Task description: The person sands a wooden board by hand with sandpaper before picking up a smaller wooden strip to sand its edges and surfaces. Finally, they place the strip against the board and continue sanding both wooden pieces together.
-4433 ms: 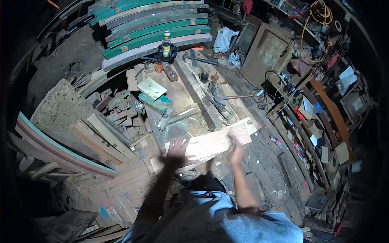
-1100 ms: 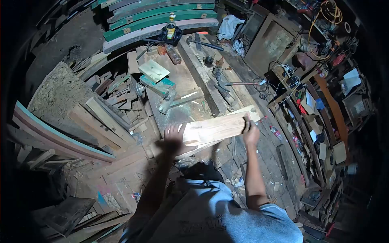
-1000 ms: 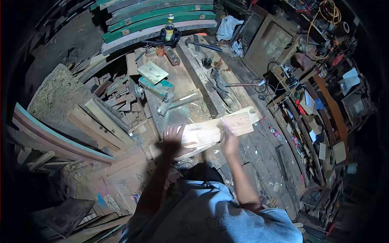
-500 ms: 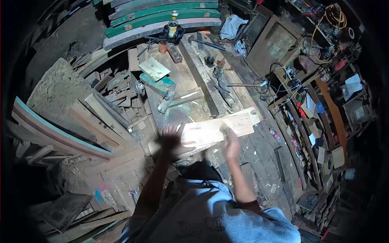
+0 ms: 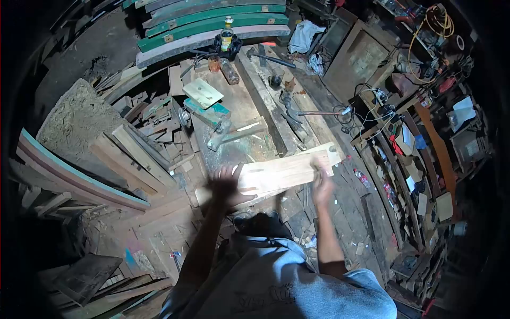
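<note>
Pale board (image 5: 281, 173) is lying at bench's (image 5: 235, 153) 6 o'clock end, over second board (image 5: 334, 152), running roughly 9 to 3. Left hand (image 5: 227, 186) is resting across its 9 o'clock end, fingers fanning apart, seemingly pinning. Right hand (image 5: 322, 186) is half-curling by 4 o'clock corner, blurring; whether fingers are gripping anything, cannot tell. Judgement: left palm should be bearing down steadily, right strokes following grain, pressure easing near corner. Hammer (image 5: 218, 137) is lying apart, towards 11.
</note>
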A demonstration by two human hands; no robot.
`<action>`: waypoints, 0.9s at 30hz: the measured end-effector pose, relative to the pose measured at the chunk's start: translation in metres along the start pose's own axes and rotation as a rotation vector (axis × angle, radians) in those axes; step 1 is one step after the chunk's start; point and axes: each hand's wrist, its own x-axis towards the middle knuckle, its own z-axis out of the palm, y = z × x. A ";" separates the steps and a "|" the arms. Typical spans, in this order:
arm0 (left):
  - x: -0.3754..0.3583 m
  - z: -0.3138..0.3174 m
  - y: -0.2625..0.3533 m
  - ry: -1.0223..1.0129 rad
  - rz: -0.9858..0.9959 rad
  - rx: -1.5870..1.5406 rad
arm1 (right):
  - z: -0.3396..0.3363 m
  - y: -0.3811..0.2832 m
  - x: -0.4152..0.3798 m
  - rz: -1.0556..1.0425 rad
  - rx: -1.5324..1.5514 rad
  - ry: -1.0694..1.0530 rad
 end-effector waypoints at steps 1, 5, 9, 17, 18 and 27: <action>0.000 0.000 0.001 -0.013 -0.007 -0.012 | 0.017 0.012 -0.026 -0.101 -0.244 -0.073; 0.002 -0.010 0.007 0.009 0.027 -0.006 | 0.042 -0.017 -0.077 -0.374 -0.070 -0.476; -0.002 0.008 0.000 0.004 0.044 0.077 | -0.007 0.011 -0.003 -0.076 -0.036 -0.339; 0.004 0.001 0.007 -0.073 0.011 0.063 | 0.040 -0.025 -0.049 -0.235 -0.160 -0.237; 0.004 0.002 0.007 -0.065 0.014 0.073 | 0.055 -0.032 -0.073 -0.325 -0.154 -0.395; 0.003 0.011 0.007 -0.025 0.020 0.093 | -0.019 -0.009 0.000 0.028 -0.273 -0.117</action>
